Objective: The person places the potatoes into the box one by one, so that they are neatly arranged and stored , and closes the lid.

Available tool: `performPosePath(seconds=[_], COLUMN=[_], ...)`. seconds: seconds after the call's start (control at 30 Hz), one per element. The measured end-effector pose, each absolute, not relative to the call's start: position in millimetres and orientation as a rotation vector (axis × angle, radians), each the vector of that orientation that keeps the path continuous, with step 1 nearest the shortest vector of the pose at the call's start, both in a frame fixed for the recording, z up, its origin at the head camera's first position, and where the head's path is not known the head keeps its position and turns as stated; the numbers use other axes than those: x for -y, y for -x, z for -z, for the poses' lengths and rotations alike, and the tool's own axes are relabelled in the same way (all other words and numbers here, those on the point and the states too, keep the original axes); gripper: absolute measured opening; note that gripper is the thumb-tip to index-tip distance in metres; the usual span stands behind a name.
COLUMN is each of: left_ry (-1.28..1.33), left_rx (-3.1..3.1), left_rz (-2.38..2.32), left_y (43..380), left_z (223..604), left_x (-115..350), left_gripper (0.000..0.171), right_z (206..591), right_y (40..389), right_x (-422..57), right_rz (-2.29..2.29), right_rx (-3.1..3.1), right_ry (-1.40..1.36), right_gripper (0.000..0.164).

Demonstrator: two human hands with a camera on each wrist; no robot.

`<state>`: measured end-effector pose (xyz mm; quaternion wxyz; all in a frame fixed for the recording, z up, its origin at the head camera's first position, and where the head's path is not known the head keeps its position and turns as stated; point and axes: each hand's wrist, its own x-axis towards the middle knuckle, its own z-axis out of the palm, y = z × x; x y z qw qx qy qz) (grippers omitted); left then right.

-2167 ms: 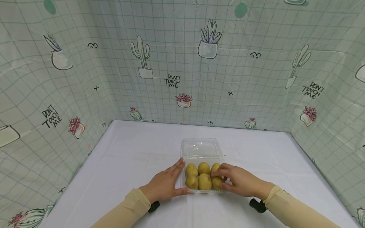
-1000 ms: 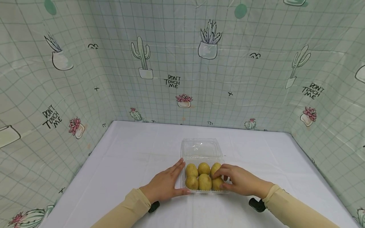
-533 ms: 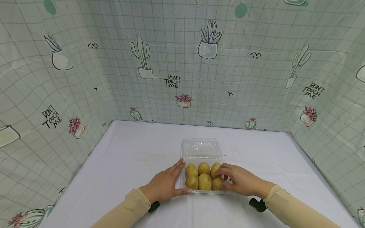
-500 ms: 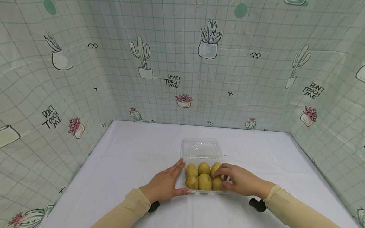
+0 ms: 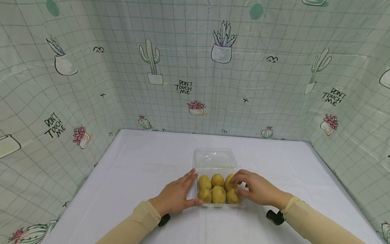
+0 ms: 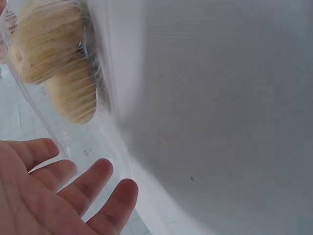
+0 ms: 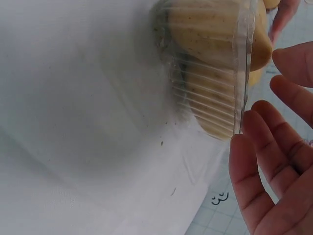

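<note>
Several yellow potatoes (image 5: 218, 195) lie in two rows in a clear plastic clamshell box (image 5: 225, 205), whose lid (image 5: 214, 159) is folded back. My left hand (image 5: 175, 195) stands along the box's left side, fingers spread, thumb by the front left corner. In the left wrist view its fingers (image 6: 100, 171) reach past the clear wall. Over the right end is my right hand (image 5: 259, 189), fingers loosely bent, fingertips at the far right potato and thumb by the near right potato (image 5: 233, 196). The right wrist view shows those fingers (image 7: 244, 164) beside the rim, grasping nothing.
A white cloth (image 5: 152, 149) covers the table. Curtains (image 5: 195, 67) with a grid and cactus print close off the back and both sides. Black wrist cameras hang under each wrist, one of them a black device (image 5: 275, 217) at the right.
My right hand has lifted slightly and shifted away from me, so the near right potato shows more fully. The left hand and the box stay as they were.
</note>
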<state>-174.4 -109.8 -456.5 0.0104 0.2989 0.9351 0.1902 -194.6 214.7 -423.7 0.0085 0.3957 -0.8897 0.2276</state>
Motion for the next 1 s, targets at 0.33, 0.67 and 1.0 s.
performPosePath(seconds=[0.33, 0.67, 1.0], left_ry=[-0.908, -0.839, -0.742], left_rx=[-2.916, -2.877, -2.791], left_rz=[-0.644, -0.669, -0.820], left_y=[185, 193, 200], left_z=[450, 452, 449], left_x=[106, 103, 101], left_gripper=[0.089, 0.093, 0.090], right_z=[425, 426, 429], right_y=[202, 210, 214], right_x=[-215, -214, -213], right_rz=[-0.631, -0.617, -0.710], right_rx=[2.793, 2.875, 2.962], right_ry=[-1.101, -0.910, -0.843], right_gripper=[0.026, 0.038, 0.052])
